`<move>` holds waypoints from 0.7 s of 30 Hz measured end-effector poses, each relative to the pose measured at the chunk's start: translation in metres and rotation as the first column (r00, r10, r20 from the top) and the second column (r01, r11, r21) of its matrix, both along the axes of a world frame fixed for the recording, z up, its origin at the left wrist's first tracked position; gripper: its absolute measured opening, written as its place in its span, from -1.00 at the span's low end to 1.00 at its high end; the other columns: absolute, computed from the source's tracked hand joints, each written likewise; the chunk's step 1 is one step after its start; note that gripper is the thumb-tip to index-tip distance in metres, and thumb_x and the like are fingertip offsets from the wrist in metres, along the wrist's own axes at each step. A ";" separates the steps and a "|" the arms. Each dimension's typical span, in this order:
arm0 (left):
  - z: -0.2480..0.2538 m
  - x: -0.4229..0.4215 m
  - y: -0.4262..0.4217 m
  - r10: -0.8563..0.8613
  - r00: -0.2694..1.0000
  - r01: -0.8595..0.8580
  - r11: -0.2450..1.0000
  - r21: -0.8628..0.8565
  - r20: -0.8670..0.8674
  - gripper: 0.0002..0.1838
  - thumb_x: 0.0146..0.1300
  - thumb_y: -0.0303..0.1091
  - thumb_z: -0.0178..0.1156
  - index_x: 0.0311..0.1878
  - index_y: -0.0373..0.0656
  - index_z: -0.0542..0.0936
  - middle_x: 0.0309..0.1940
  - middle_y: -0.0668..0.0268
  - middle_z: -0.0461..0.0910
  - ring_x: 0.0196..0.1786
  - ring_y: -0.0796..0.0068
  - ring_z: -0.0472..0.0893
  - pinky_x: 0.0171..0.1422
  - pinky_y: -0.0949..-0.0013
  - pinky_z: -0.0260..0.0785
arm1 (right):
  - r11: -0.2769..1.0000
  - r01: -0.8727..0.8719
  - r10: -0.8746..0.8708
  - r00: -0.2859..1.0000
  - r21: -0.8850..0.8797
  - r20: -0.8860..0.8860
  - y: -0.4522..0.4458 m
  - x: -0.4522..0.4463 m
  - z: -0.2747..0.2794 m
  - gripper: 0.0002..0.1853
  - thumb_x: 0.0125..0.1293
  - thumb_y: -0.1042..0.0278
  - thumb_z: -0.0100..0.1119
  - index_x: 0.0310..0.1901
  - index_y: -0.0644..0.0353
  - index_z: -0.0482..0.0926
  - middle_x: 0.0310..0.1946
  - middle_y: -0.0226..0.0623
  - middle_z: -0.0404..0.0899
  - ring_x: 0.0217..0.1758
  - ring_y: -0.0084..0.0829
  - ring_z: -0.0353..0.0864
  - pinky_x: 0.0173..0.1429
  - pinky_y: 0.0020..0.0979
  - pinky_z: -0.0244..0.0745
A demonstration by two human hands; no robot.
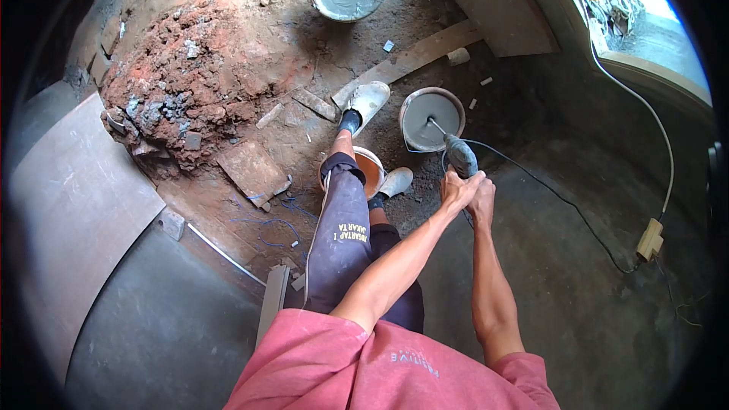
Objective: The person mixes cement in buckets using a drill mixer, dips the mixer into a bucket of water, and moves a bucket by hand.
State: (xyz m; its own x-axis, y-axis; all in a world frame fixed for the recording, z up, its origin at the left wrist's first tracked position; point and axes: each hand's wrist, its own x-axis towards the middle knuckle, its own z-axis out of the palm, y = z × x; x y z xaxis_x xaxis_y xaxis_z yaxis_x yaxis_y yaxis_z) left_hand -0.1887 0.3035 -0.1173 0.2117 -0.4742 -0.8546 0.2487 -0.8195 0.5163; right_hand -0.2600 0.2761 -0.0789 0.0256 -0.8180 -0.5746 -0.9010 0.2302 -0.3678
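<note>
Both my hands grip a power drill [461, 156] that points away from me. My left hand [457, 190] and my right hand [481, 200] are closed together around its rear end, fingers partly hidden. From the drill a thin metal rod [436, 124] runs down into wet grey mortar [425, 115]. That mortar fills a round bucket [459, 100] on the dirt floor, and the rod's lower end is sunk out of sight. A dark cable [543, 193] trails from the drill to the right.
A second bucket of grey mix [314, 1] stands farther off. An orange-lined bucket [370, 171] sits between my shoes. Reddish rubble [194, 68] is heaped at left, with a plank [418, 61] across the floor. A yellowish socket block [650, 241] hangs at right where cables join.
</note>
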 end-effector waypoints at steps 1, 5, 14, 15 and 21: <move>0.000 0.001 -0.001 -0.015 1.000 0.015 1.000 0.009 -0.008 -0.21 -0.01 0.09 0.45 0.13 -0.39 0.55 -0.04 -0.05 0.70 0.04 0.08 0.70 0.17 0.15 0.51 | 1.000 -0.006 0.006 1.000 -0.005 -0.002 0.000 -0.002 -0.003 -0.56 0.12 0.11 0.36 -0.31 0.46 0.63 -0.43 0.23 0.64 -0.25 0.04 0.76 -0.28 -0.07 0.55; -0.001 0.000 -0.001 -0.005 1.000 0.005 1.000 0.013 0.001 -0.21 -0.02 0.09 0.45 0.14 -0.37 0.56 -0.03 -0.06 0.70 0.05 0.08 0.70 0.17 0.15 0.51 | 1.000 -0.018 0.017 1.000 -0.011 -0.011 0.003 -0.007 -0.008 -0.56 0.13 0.11 0.36 -0.32 0.46 0.63 -0.44 0.22 0.64 -0.26 0.04 0.76 -0.28 -0.08 0.55; 0.000 0.003 -0.003 0.000 0.999 -0.002 1.000 -0.025 -0.046 -0.21 -0.01 0.09 0.44 0.15 -0.36 0.56 -0.03 -0.02 0.70 0.05 0.14 0.69 0.18 0.18 0.50 | 0.999 0.030 -0.030 0.999 0.010 -0.011 -0.002 0.001 0.004 -0.55 0.13 0.08 0.35 -0.31 0.46 0.64 -0.41 0.25 0.64 -0.22 0.07 0.75 -0.25 -0.07 0.55; 0.003 0.004 -0.004 -0.016 0.997 0.015 1.000 -0.022 -0.072 -0.22 -0.01 0.08 0.43 0.15 -0.37 0.56 -0.03 -0.02 0.69 0.05 0.14 0.68 0.18 0.18 0.50 | 0.999 0.031 -0.031 0.999 0.009 -0.014 -0.002 -0.001 0.005 -0.55 0.13 0.08 0.35 -0.31 0.46 0.64 -0.41 0.25 0.64 -0.22 0.07 0.75 -0.25 -0.07 0.55; -0.005 -0.015 0.005 -0.011 0.999 0.009 0.998 -0.058 -0.044 -0.19 -0.06 0.16 0.40 0.00 -0.49 0.56 -0.15 -0.17 0.69 -0.02 0.02 0.72 0.07 0.10 0.55 | 0.998 0.055 -0.051 0.994 0.042 -0.095 0.002 -0.012 0.005 -0.58 0.12 0.08 0.36 -0.22 0.36 0.71 -0.38 0.25 0.65 -0.17 0.07 0.75 -0.16 -0.07 0.57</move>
State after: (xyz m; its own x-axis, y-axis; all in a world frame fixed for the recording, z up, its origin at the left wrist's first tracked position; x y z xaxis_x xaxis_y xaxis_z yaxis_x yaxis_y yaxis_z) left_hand -0.2041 0.3082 -0.1221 0.1688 -0.5250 -0.8342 0.2645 -0.7912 0.5514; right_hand -0.2722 0.2785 -0.0743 -0.0728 -0.7906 -0.6080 -0.9172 0.2925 -0.2706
